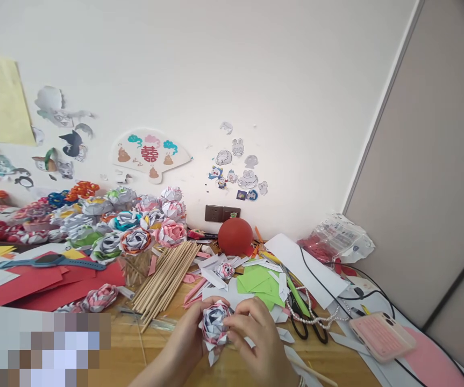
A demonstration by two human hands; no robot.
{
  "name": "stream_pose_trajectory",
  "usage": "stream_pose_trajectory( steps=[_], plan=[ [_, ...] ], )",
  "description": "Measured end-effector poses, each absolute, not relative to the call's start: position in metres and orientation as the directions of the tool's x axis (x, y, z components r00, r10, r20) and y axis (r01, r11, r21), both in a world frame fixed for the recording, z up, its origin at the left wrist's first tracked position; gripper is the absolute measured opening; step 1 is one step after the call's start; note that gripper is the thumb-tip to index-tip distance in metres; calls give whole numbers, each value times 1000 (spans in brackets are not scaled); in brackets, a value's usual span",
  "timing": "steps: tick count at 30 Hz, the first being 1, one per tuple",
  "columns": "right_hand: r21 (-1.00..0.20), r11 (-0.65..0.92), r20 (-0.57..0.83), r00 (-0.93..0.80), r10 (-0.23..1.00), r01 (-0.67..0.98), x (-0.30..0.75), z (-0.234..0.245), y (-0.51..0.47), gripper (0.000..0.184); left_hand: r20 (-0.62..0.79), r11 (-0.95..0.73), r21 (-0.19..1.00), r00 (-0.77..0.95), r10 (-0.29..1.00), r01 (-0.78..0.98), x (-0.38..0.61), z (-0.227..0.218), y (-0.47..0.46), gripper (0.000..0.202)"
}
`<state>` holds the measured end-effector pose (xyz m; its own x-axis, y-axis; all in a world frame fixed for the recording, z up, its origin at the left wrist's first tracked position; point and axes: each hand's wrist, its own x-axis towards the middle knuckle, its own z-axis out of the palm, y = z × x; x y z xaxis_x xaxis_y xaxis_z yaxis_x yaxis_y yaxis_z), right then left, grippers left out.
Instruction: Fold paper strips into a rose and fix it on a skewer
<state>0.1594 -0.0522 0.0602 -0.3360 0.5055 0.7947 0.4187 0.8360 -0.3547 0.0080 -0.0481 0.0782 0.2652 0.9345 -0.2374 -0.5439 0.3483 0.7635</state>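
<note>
Paper rose (215, 321), folded from pink, white and dark printed paper, was held near the front edge of the worktop (135, 349), about mid-width. Left hand (191, 341) was closed round its left side, and right hand (258, 338) pinched the petals on its right. Step, by judgement: shaping the outer petals. A further fold would call for a steady left grip and a fine fingertip pinch. Bamboo sticks (167, 279) lay behind and to the left; scissors (300, 317) lay to the right.

Fingers (240, 321) hide part of the paper flower (214, 321)
</note>
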Motion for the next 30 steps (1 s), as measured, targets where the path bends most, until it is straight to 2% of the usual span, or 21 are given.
stream_pose_trajectory(
  steps=[3,7,14,17,24,30],
  plan=[
    [-359,830,787,-340,515,426,158,61,-52,9,-243,337,766,239,940,-547,9,77,-49,9],
    [-385,810,747,-366,555,442,158,61,-51,15,-239,308,772,196,951,-556,9,78,-49,8],
    [-348,818,729,-416,543,458,161,61,-51,14,-183,275,792,217,959,-545,9,75,-47,10],
    [-418,816,737,-375,562,400,158,60,-51,16,-174,259,808,207,963,-529,9,72,-47,10],
    [-691,688,668,-168,725,224,149,52,-48,12,-121,217,814,209,970,-538,11,73,-49,9],
    [-748,657,641,-158,751,93,149,46,-45,23,-59,178,837,239,969,-517,11,75,-52,9]
  ],
)
